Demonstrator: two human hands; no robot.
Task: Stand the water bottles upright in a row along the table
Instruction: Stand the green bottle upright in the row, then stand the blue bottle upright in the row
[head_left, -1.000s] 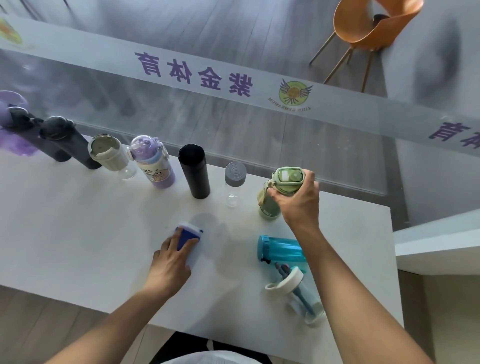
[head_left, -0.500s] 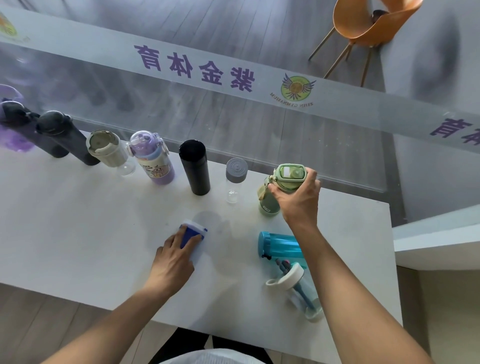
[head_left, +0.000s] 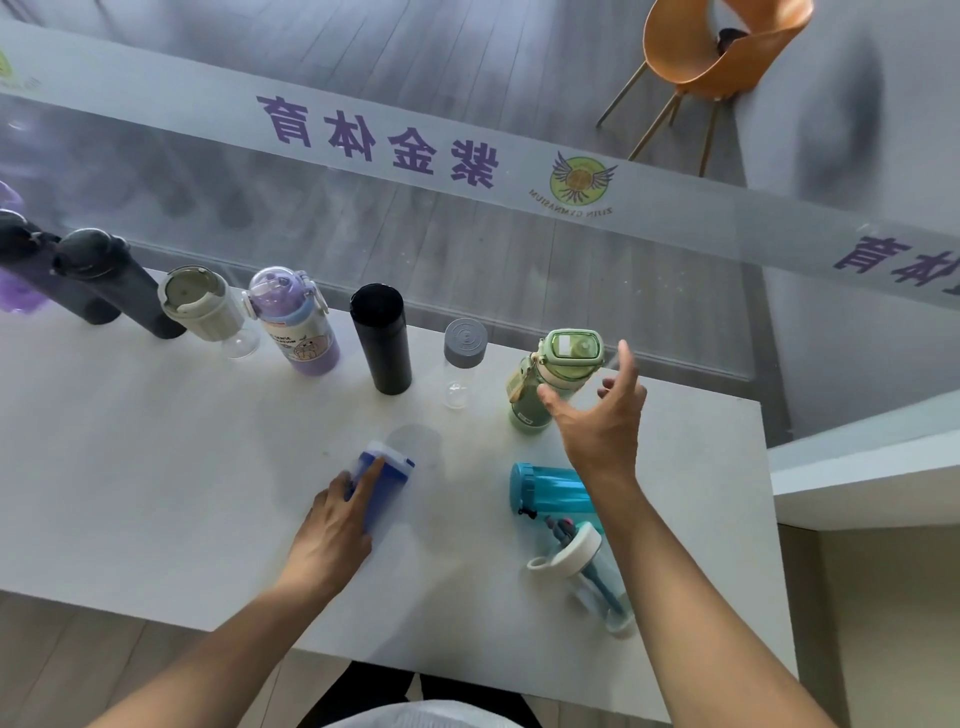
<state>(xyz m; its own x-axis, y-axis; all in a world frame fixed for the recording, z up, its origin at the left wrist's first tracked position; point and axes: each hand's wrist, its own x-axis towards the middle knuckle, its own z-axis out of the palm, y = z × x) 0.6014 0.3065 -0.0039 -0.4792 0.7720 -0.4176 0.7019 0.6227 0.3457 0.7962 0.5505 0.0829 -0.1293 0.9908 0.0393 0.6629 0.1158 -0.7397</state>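
Several bottles stand upright in a row along the far edge of the white table (head_left: 156, 493); the last on the right is a green bottle (head_left: 550, 374). My right hand (head_left: 602, 415) hovers just beside it, fingers spread, touching nothing. My left hand (head_left: 337, 525) grips a blue-capped clear bottle (head_left: 387, 470) that lies on its side mid-table. A teal bottle (head_left: 550, 488) and a clear bottle with a white lid (head_left: 587, 571) lie flat near the right end, partly behind my right forearm.
In the row, left to right: two dark grey bottles (head_left: 109, 280), a beige-lidded one (head_left: 200, 306), a purple one (head_left: 296, 327), a black one (head_left: 382, 338), a grey-capped clear one (head_left: 464, 358). A glass barrier (head_left: 519, 249) runs behind the table. An orange chair (head_left: 717, 57) stands beyond it.
My right hand has let go of the green bottle's lid and opened, drawing slightly back; the bottle stays upright. My left hand stays on the blue-capped bottle.
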